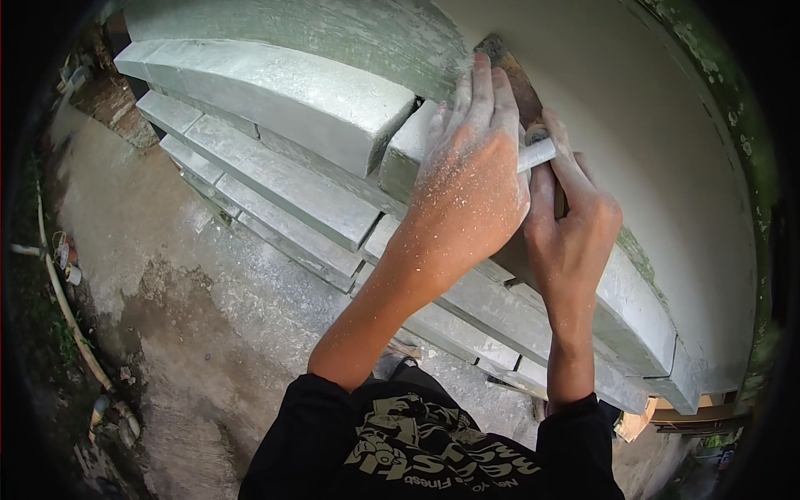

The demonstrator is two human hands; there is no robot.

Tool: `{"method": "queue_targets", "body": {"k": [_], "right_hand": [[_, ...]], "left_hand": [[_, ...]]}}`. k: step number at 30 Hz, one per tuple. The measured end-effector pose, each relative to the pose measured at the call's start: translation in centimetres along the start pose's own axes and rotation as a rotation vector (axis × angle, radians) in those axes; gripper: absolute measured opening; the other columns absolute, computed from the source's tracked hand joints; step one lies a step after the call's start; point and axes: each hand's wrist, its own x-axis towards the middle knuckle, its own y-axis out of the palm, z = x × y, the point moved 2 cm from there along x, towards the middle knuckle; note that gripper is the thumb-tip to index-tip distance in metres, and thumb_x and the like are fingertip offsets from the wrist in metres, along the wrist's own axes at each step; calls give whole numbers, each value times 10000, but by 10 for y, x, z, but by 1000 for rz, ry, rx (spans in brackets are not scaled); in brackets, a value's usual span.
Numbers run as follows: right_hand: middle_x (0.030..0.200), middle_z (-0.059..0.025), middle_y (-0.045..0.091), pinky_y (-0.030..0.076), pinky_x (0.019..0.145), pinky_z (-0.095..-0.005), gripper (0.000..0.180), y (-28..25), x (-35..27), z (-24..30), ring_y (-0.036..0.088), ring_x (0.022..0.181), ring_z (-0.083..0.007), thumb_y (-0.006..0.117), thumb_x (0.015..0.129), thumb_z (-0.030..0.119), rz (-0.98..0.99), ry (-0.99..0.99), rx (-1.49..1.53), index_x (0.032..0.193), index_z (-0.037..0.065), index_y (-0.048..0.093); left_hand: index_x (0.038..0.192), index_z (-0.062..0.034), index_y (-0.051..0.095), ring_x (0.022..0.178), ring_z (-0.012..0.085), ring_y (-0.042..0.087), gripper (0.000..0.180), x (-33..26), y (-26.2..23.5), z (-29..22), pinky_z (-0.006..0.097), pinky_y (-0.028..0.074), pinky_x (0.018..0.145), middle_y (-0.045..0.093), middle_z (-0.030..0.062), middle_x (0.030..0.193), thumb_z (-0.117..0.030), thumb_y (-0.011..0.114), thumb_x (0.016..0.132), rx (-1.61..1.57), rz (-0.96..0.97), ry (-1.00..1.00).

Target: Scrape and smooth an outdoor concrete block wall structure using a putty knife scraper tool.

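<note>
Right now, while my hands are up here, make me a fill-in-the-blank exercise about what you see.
1. Of the left hand and the right hand, the ____ one reaches higher in the picture.
2. The visible part of the flat, brownish tool shows to the ____ of the left hand's fingers.
3. A short white cylinder shows ____ the two hands.
4. Both sleeves are coloured ____.

Missing words: left; right; between; black.

Soft daylight, brightest on the pale ledges (279,90) — straight edges bowed, the corners fading to black
</note>
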Motion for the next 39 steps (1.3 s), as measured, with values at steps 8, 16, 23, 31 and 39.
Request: {"method": "queue_targets", "body": {"k": [8, 16, 23, 31, 39], "right_hand": [[803, -166, 686, 504, 731, -340, 450, -38, -20, -16, 620, 683, -229, 650, 849, 37, 122, 63, 98, 1297, 26, 687], [803, -165, 676, 498, 735, -314, 452, -35, -15, -16, 573, 663, -202, 627, 859, 25, 224, 231, 127, 1305, 52, 690], [766, -142, 653, 473, 675, -313, 437, -29, -8, -21, 542, 645, -183, 633, 872, 32, 231, 191, 93, 1306, 49, 686], [679, -118, 584, 431, 592, -315, 449, -24, -11, -24, 472, 579, -154, 618, 877, 21, 189, 111, 136, 1323, 31, 674], [639, -109, 543, 411, 567, -324, 456, -17, -2, -12, 440, 548, -154, 621, 865, 17, 258, 211, 106, 1316, 35, 681]], "left_hand": [[1466, 234, 245, 1459, 568, 247, 720, -33, 6, -19, 627, 250, 1183, 212, 439, 1550, -67, 568, 897, 49, 85, 84], [1451, 263, 228, 1415, 590, 315, 747, -24, 8, -13, 591, 290, 1181, 169, 497, 1517, -61, 594, 886, -62, 189, 57], [1441, 271, 235, 1405, 590, 331, 756, -17, 8, -8, 560, 348, 1165, 178, 494, 1513, -55, 625, 880, -80, 175, 46], [1448, 259, 247, 1394, 598, 342, 797, -18, 8, -7, 572, 352, 1160, 164, 490, 1517, -79, 670, 862, -45, 204, 43], [1436, 264, 261, 1378, 610, 358, 776, -14, 7, 3, 583, 364, 1149, 186, 506, 1499, -69, 668, 867, -48, 154, 64]]}}
